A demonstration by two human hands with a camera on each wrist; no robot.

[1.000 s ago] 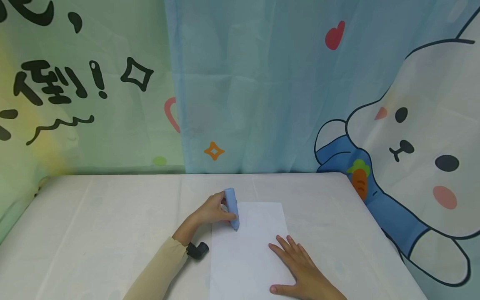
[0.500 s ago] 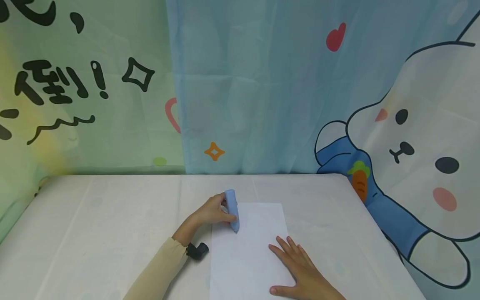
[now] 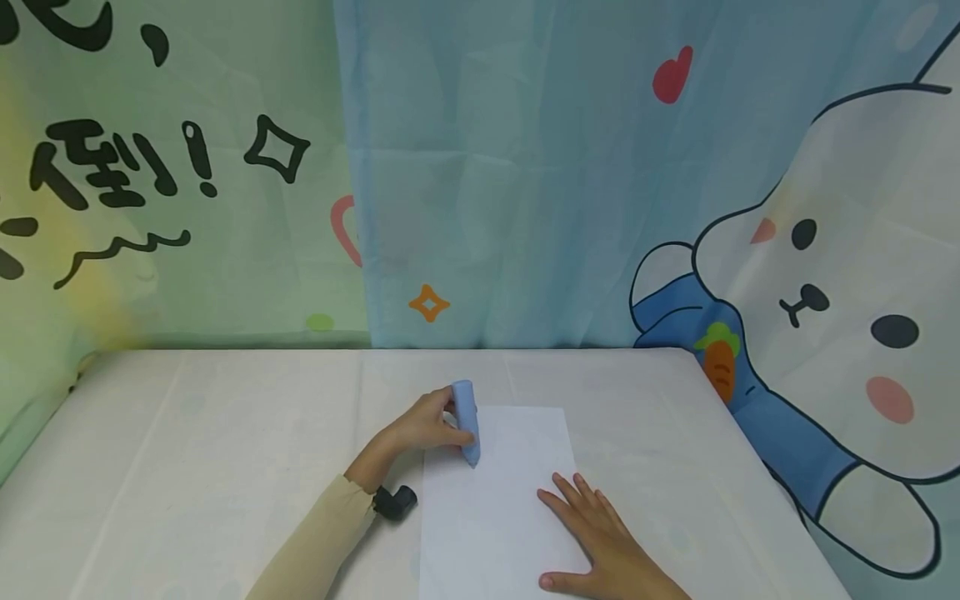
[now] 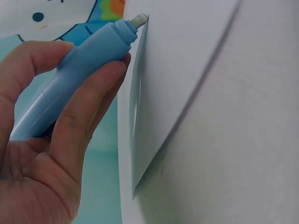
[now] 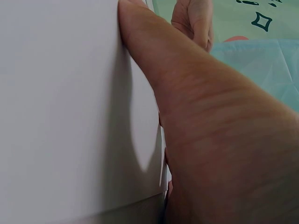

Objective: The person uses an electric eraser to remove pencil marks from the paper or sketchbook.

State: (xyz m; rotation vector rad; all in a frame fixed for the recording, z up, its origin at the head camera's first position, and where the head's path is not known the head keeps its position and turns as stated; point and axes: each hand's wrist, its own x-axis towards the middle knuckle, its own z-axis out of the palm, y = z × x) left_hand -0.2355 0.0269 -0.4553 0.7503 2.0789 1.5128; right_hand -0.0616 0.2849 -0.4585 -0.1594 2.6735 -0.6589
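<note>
My left hand (image 3: 429, 422) grips a thick, light-blue electric eraser (image 3: 466, 417) between thumb and fingers, its body steeply tilted. In the left wrist view, the whitish tip (image 4: 139, 20) of the electric eraser meets the surface of a blank white sheet of paper (image 3: 498, 500). That contact lies near the paper's far left part. My right hand (image 3: 600, 537) lies with fingers spread over the right edge of the sheet, thumb on the paper and holding nothing. From the right wrist, its thumb (image 5: 154, 44) shows large over the page, while the other fingers are mostly hidden.
A white-covered table (image 3: 247, 467) carries the paper and reaches back to a printed cloth backdrop (image 3: 495, 192). One paper corner (image 4: 136, 189) curls slightly off the table in the left wrist view. A black device (image 3: 395, 502) sits on the left wrist.
The electric eraser's tip has shifted very slightly toward me on the paper, with the left hand moving barely at all. The right hand stays in place.
</note>
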